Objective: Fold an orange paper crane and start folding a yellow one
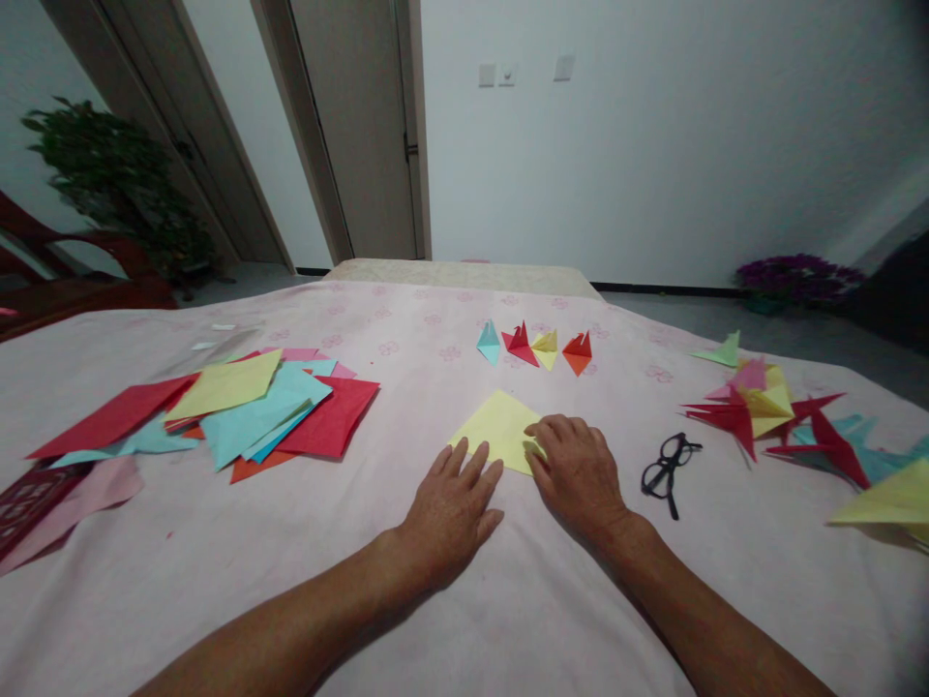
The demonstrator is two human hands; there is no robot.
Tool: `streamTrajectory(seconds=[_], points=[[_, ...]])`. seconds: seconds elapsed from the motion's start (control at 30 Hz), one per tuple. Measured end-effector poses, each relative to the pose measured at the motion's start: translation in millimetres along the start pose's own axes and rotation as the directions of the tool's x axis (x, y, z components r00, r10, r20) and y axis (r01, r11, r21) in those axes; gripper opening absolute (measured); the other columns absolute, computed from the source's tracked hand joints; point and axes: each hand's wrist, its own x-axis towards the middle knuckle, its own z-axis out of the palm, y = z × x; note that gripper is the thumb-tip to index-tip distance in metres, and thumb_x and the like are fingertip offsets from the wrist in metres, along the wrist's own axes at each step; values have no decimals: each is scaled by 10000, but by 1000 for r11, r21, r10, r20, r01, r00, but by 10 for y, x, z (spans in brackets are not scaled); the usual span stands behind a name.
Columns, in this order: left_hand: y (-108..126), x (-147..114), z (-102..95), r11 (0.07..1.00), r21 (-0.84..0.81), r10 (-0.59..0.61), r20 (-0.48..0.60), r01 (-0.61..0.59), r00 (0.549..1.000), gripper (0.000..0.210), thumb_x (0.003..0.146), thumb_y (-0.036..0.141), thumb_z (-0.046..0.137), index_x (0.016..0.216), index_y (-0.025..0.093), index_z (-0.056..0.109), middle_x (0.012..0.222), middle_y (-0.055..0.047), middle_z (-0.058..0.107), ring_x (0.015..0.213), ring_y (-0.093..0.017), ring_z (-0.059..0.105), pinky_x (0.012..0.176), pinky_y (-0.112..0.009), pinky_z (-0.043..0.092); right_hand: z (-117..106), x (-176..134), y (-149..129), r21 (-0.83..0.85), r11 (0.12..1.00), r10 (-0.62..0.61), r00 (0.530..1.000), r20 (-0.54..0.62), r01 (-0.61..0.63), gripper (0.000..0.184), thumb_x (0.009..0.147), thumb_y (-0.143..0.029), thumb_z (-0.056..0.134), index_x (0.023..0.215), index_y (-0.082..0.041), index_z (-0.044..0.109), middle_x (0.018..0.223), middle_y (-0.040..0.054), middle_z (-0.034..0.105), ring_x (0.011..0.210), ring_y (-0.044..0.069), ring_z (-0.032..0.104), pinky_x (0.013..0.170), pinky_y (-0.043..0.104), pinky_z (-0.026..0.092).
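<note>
A sheet of yellow origami paper lies on the cloth in front of me, turned with one corner pointing away. My left hand rests on its lower left edge, fingers spread and nothing gripped. At the right corner, my right hand has its fingers curled, with the paper's slightly lifted edge between thumb and fingers. Beyond the sheet stand several small folded paper cranes in a row: a light blue one, a red one, a yellow one and an orange-red one.
Black eyeglasses lie right of my right hand. Farther right is a loose group of larger folded papers, including a red one. Coloured sheets, with a light blue one on top, are heaped at left. A pink flowered tablecloth covers the table.
</note>
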Motion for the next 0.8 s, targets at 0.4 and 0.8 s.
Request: streamTrajectory(seconds=[0.4,0.8], points=[[65,5,18,999,37,5,-29,-4,1000,540,969,377,460,1445,124,421,1524,-139,407,1415,-299,365,1154,-451,336,99,-148,-250,39,975,-221,960,171,217,321,869,-57,542,1147,-156,668,1149,102,694,1045,227,624,907,347,493],[50,-41,30,992,114,-53,-34,57,998,496,968,372,467,1411,150,460,1497,-163,442,1387,-325,406,1121,-491,350,271,-557,-338,-18,997,-76,975,209,81,567,819,-30,447,1380,-82,513,1429,223,496,1344,382,438,1058,550,410]])
